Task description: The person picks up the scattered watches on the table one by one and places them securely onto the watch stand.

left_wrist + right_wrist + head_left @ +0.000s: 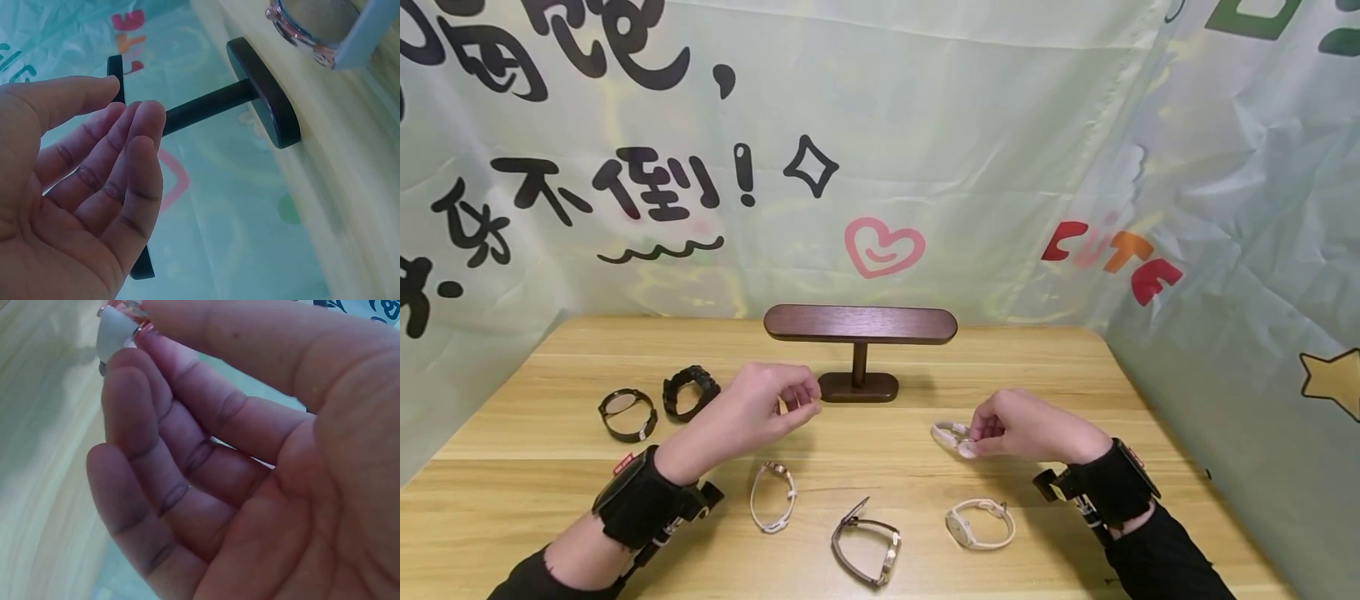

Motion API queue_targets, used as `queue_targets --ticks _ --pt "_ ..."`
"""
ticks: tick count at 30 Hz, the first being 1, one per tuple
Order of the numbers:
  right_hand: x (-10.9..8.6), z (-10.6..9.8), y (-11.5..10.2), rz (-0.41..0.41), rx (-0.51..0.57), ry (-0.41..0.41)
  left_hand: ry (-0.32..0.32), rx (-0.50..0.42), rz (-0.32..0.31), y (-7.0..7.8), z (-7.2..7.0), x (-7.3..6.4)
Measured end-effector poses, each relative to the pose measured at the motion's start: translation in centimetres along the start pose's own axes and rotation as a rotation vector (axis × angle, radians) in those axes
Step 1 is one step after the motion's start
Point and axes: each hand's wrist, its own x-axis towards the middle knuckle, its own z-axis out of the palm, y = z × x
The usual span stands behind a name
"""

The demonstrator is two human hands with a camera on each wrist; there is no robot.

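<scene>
My right hand point(1030, 427) pinches a white-strapped watch point(944, 435) at the table's right side, thumb and index finger on its case end. In the right wrist view part of the watch point(115, 332) shows white with reddish-gold metal; the rest is hidden by the fingers. My left hand point(758, 407) hovers beside the base of a dark brown wooden T-shaped display stand point(860, 323), fingers loosely bent and holding nothing. In the left wrist view the stand's base point(265, 94) lies beyond the fingertips, with a white-strapped watch point(319, 25) at the upper right.
Two black watches, a slim one point(621, 403) and a chunky one point(703, 380), lie left of my left hand. Toward the front are a thin white watch point(792, 493), a brown-strapped watch point(891, 557) and another white watch point(958, 527). A printed curtain point(970, 108) stands behind the wooden table point(1037, 350).
</scene>
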Motion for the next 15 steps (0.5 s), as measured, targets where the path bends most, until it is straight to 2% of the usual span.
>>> queue_targets --ticks 8,15 --pt "0.1 -0.1 -1.0 -0.054 0.017 -0.01 -0.023 0.013 0.093 0.6 1.0 0.1" --pt "0.0 0.0 -2.6 -0.091 0.047 -0.019 -0.042 -0.027 0.159 1.8 2.3 0.1"
